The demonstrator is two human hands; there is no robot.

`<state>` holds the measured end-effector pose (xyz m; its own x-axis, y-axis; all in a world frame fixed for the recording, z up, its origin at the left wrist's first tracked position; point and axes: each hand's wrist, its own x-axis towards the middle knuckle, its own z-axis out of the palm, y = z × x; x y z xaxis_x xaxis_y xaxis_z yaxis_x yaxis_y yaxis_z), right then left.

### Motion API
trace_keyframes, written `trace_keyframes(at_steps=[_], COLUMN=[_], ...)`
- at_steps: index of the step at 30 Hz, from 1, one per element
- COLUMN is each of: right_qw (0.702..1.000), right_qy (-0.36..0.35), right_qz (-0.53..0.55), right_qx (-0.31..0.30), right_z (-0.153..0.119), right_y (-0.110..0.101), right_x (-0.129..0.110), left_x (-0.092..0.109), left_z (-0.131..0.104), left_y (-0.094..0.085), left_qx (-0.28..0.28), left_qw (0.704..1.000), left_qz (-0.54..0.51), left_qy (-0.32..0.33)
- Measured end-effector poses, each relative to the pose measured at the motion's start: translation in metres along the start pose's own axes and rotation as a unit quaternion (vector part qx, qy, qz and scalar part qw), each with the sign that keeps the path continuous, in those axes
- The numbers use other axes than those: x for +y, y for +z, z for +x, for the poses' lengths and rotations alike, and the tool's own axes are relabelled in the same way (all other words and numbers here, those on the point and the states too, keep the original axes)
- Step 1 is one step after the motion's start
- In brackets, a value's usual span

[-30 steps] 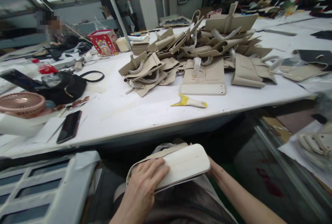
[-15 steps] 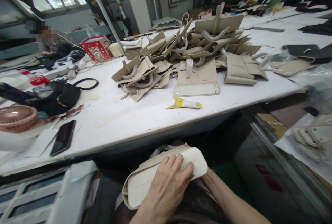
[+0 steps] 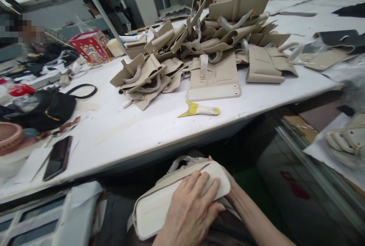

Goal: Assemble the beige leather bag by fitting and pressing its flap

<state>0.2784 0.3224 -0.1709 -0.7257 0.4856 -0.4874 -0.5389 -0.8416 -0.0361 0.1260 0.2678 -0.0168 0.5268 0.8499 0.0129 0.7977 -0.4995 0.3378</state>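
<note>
Left hand has slid rightward along the cream bag base on the lap, fingers slightly spread and pressed flat on its right end (right hand mostly hidden behind it, finger state unreadable).

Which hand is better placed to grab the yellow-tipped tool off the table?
Left, probably. The left hand lies flat and open on the bag piece, free to lift toward the tool; the right hand is tucked behind it, mostly hidden, apparently supporting it.
</note>
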Motion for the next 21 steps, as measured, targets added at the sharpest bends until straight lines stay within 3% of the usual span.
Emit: trace_keyframes(at_steps=[5,14,17,21], right_qw=[0.999,1.000,1.000,0.996], right_qy=[0.016,-0.001,-0.006,-0.072], right_qz=[0.031,-0.002,-0.007,-0.004], right_qx=[0.006,0.019,-0.002,-0.045], right_z=[-0.006,-0.020,-0.020,-0.021], right_y=[0.000,0.024,0.019,0.003], right_x=[0.004,-0.005,0.002,0.019], left_x=[0.000,-0.001,-0.003,-0.004], left_z=[0.000,-0.001,-0.002,-0.002], left_y=[-0.001,-0.002,-0.002,-0.002], left_qx=[-0.010,0.001,0.004,0.017], left_qw=[1.000,1.000,0.999,0.998], left_qz=[0.002,-0.020,-0.047,-0.062], left_qy=[-0.006,-0.017,-0.025,-0.028])
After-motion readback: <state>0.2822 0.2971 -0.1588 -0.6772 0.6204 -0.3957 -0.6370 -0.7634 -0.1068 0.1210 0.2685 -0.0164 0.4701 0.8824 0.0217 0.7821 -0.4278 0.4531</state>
